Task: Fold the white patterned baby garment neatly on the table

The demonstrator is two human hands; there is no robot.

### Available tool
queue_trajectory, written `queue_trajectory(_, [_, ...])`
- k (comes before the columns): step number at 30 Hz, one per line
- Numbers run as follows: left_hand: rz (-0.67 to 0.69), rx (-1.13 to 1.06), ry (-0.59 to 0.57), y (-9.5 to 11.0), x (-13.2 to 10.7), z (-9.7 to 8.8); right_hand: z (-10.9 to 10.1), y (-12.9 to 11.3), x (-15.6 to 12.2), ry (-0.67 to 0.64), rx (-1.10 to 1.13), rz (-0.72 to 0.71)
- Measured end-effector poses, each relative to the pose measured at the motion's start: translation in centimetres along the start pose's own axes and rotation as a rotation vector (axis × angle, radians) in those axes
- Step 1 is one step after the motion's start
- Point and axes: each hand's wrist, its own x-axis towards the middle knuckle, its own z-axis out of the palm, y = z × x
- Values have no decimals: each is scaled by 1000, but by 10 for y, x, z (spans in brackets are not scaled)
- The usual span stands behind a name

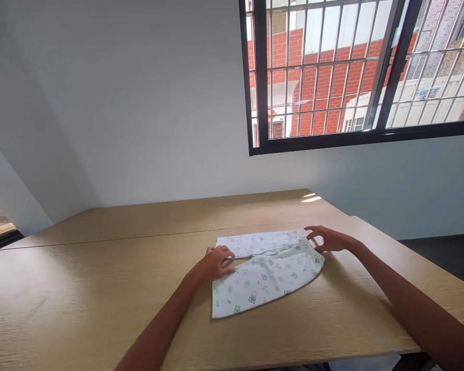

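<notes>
A small white garment (265, 273) with tiny green and pink prints lies flat on a wooden table (100, 288), folded into two leg-like parts. My left hand (215, 262) rests on its left edge, fingers curled and pressing the cloth where the two parts meet. My right hand (327, 238) hovers at the garment's far right corner, fingers spread and bent, fingertips touching or just above the fabric.
The table runs to a white wall at the back, with a seam across its middle. A black-framed barred window (355, 77) is up on the right. The table's right edge (421, 257) drops to a dark floor.
</notes>
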Motion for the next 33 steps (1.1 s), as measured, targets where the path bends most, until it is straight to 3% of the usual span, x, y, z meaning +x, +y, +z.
queue_trajectory(5, [8, 41, 37, 9, -2, 2, -4, -15, 3, 169, 21, -58])
queue_trajectory(9, [22, 61, 51, 10, -5, 1, 5, -28, 7, 100, 72, -190])
queue_trajectory(14, [26, 68, 51, 6, -4, 2, 16, -20, 9, 25, 93, -167])
queue_trajectory(18, [29, 81, 71, 11, -2, 5, 16, -18, 10, 38, 108, -179])
queue_trajectory(24, [33, 102, 89, 16, -5, 5, 13, -34, 13, 45, 96, -227])
queue_trajectory(33, [-29, 25, 156, 12, -2, 5, 6, -49, 11, 172, 164, -194])
